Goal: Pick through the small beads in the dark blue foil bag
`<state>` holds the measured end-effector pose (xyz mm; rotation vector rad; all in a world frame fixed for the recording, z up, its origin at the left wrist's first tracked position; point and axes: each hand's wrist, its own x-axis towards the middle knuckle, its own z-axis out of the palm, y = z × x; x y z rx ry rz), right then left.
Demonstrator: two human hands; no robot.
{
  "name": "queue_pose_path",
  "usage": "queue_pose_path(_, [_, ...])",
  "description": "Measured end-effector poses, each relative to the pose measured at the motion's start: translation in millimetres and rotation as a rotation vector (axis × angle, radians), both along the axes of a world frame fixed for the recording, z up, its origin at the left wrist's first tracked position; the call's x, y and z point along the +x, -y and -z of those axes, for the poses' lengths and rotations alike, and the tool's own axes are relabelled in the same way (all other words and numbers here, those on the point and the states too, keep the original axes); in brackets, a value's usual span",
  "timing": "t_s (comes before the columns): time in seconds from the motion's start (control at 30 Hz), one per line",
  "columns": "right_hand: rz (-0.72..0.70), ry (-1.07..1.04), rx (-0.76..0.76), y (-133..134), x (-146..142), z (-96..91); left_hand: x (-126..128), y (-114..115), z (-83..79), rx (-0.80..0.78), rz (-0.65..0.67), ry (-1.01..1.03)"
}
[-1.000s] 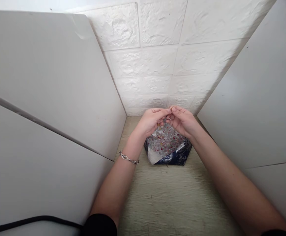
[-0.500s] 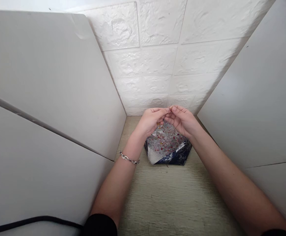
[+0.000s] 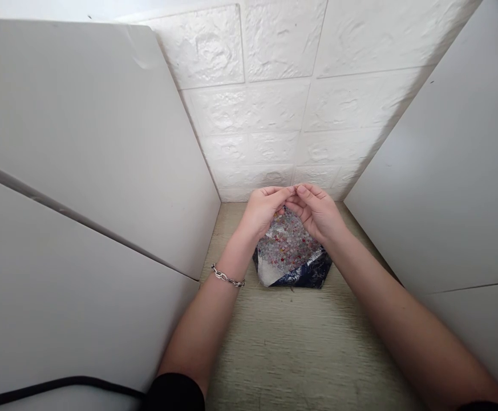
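Observation:
My left hand (image 3: 266, 209) and my right hand (image 3: 316, 208) meet fingertip to fingertip over a pile of small beads (image 3: 289, 240). Both hands are pinched closed, thumb against forefinger. Whatever sits between the fingertips is too small to name. The beads are mostly clear and pale, with some red, pink and yellow ones. They lie on a dark blue and silvery wrapper (image 3: 306, 273) with folded edges. My hands hide the far part of the pile.
The wrapper rests on a pale wood-grained surface (image 3: 283, 342). A white brick-patterned wall (image 3: 274, 108) stands close behind. White panels rise at the left (image 3: 103, 125) and right (image 3: 458, 165). A black cable (image 3: 69, 381) runs across the lower left.
My right hand and forearm have shifted very slightly. An orange-brown speck seen earlier at the fingertips is now barely visible. The pinch stays in the same place.

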<state>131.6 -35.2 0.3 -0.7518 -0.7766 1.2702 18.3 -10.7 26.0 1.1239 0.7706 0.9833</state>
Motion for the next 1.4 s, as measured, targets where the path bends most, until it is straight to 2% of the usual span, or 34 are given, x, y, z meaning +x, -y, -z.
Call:
queue_pose_path(0.5, [-0.012,-0.096,-0.007,0.4,-2.6,-0.4,-0.3,1.7,-0.6,-0.001,0.004,0.018])
queue_pose_path(1.0, [0.003,-0.038,0.017,-0.8,-2.0,3.3,-0.9,2.4,-1.7,-0.043,0.037,0.049])
queue_pose_path(1.17, [0.104,0.177,0.089,-1.6,2.1,5.3,-2.0,1.4,-1.9,-0.055,0.040,0.034])
queue_pose_path(1.4, [0.333,0.824,0.283,3.8,15.4,-6.4,-5.2,-1.5,-1.4,-0.049,0.042,0.004])
